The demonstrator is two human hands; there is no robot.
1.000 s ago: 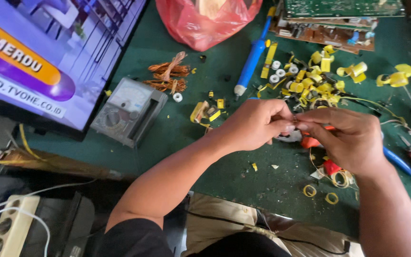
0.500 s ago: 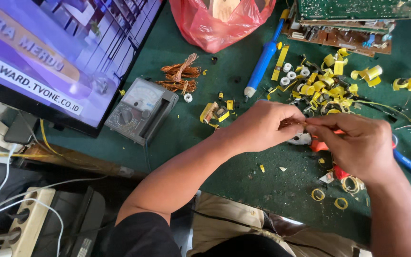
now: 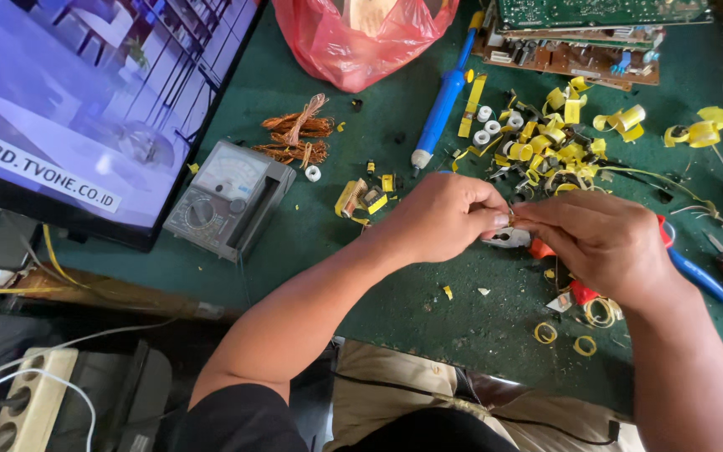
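small part (image 3: 510, 219): pinched between fingertips of left hand (image 3: 441, 219) and right hand (image 3: 600, 243), mid-table, above green mat (image 3: 428, 293). mostly hidden; long axis and heading unclear. yellow tape scraps (image 3: 558, 142) beyond.

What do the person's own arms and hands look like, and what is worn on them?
Both arms are bare from above the elbow down to the hands. The left hand and the right hand wear no gloves, and no ring, watch or bracelet shows. A short black sleeve covers the left upper arm. The right upper arm is out of view. The fingers have short nails.
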